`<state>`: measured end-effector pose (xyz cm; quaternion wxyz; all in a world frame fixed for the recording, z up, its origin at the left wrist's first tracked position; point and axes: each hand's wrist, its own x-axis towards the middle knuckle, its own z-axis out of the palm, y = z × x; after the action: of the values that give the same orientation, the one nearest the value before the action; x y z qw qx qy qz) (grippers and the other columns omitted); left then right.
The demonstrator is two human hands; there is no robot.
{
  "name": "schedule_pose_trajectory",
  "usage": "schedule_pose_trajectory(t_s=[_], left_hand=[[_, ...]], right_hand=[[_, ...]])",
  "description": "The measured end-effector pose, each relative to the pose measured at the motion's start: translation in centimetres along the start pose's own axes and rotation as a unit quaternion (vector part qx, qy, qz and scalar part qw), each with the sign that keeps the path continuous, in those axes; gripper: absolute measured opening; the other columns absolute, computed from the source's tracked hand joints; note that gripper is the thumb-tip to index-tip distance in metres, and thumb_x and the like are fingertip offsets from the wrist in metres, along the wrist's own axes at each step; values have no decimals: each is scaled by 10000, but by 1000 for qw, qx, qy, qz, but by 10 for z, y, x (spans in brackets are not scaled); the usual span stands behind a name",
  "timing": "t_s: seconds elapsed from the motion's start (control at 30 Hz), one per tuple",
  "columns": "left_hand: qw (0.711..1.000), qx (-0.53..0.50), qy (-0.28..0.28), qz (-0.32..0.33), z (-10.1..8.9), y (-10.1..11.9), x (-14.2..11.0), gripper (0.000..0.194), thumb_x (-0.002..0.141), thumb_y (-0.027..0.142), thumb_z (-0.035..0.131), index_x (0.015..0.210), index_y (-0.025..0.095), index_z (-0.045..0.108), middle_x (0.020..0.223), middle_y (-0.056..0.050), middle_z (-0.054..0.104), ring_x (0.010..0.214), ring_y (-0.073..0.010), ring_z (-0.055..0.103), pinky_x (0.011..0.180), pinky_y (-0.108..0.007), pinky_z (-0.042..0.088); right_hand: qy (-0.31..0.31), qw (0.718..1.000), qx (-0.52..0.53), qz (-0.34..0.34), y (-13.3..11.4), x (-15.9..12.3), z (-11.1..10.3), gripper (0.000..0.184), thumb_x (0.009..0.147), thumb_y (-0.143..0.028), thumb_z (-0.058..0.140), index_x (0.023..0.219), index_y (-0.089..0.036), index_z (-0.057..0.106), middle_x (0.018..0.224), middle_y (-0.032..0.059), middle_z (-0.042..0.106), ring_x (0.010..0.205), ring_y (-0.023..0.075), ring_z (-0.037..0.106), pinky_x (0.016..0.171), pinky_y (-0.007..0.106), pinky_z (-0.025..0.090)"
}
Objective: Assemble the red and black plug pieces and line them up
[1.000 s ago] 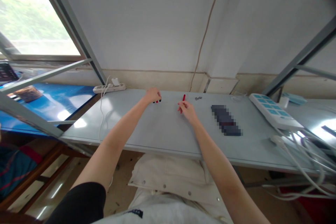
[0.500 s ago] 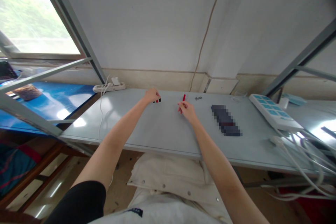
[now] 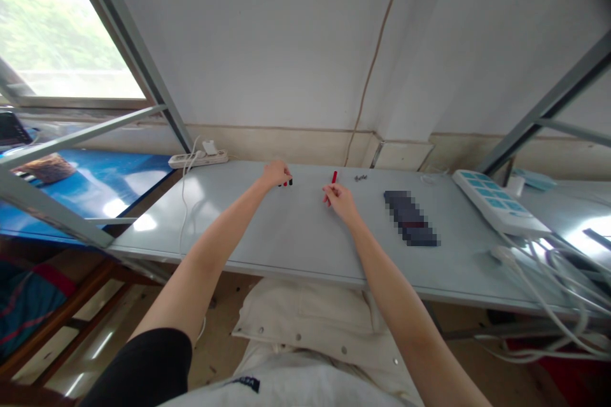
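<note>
Over the far part of the grey desk [image 3: 286, 235], my left hand [image 3: 275, 174] has its fingers curled down at a few small black and red pieces [image 3: 285, 184]. Only their ends show past the fingers, and what the fingertips grip is hidden. To the right, my right hand [image 3: 338, 196] is closed in a pinch at the near end of a short red stick [image 3: 335, 177]. The stick's far end sticks out beyond the fingers. A little further right lies a small cluster of grey bits [image 3: 361, 178], touched by neither hand.
A pixelated dark flat object [image 3: 411, 219] lies right of my right forearm. White power strips stand at the left [image 3: 200, 159] and right [image 3: 501, 202], with loose cables [image 3: 539, 292]. Metal frame posts rise at both sides, and a wall [image 3: 286, 76] backs the desk.
</note>
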<state>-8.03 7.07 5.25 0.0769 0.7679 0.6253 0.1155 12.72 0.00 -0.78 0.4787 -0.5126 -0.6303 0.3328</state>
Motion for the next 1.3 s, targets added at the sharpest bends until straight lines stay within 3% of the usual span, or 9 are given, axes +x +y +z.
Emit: schedule_pose_trajectory(t_s=[0.43, 0.67, 0.83, 0.93, 1.03, 1.17, 1.3], left_hand=[[1000, 17, -8, 1, -3, 0, -5, 189, 671, 308, 565, 749, 185, 686, 871, -98, 663, 925, -245, 558, 848, -404, 384], [1000, 3, -23, -2, -5, -4, -7, 205, 673, 331, 569, 786, 195, 674, 885, -86, 659, 936, -242, 552, 839, -376, 388], [998, -24, 51, 15, -6, 2, -8, 306, 694, 316, 561, 971, 201, 619, 1060, -85, 603, 1029, -242, 501, 881, -366, 357], [991, -51, 106, 69, -6, 18, -12, 301, 764, 303, 479, 1030, 209, 584, 1096, -60, 584, 1069, -205, 471, 932, -345, 313], [981, -70, 76, 167, 6, 41, -12, 309, 787, 285, 440, 1055, 198, 568, 1079, -53, 587, 1042, -169, 486, 927, -287, 323], [961, -51, 0, 273, 40, 68, -10, 412, 788, 271, 435, 1193, 197, 464, 1130, -64, 557, 1060, -167, 475, 927, -281, 329], [974, -16, 34, 224, 70, 89, -10, 529, 785, 211, 420, 1300, 169, 309, 1181, -119, 502, 1076, -220, 454, 870, -339, 357]], right_hand=[[4, 1000, -15, 4, 0, -1, -1, 285, 737, -449, 434, 710, -178, 519, 545, 6, 564, 425, 100, 468, 483, 232, 384], [57, 994, -86, 37, 7, 4, -10, 311, 742, -449, 426, 688, -172, 559, 543, 23, 582, 473, 124, 504, 521, 245, 395], [83, 978, -179, 63, 12, 6, -19, 286, 758, -380, 409, 691, -167, 587, 562, 38, 599, 553, 150, 541, 567, 261, 401], [107, 961, -244, 70, 11, 5, -23, 253, 760, -331, 418, 715, -163, 602, 610, 55, 614, 604, 159, 554, 593, 268, 400], [107, 948, -288, 89, 8, 3, -24, 234, 768, -302, 424, 759, -164, 613, 687, 78, 634, 671, 174, 574, 618, 273, 403], [87, 932, -331, 117, 4, 2, -24, 236, 779, -291, 427, 801, -158, 621, 785, 107, 642, 753, 198, 591, 654, 288, 412], [77, 920, -363, 127, 0, -1, -23, 249, 789, -285, 417, 839, -155, 624, 832, 125, 639, 793, 220, 596, 668, 306, 418]])
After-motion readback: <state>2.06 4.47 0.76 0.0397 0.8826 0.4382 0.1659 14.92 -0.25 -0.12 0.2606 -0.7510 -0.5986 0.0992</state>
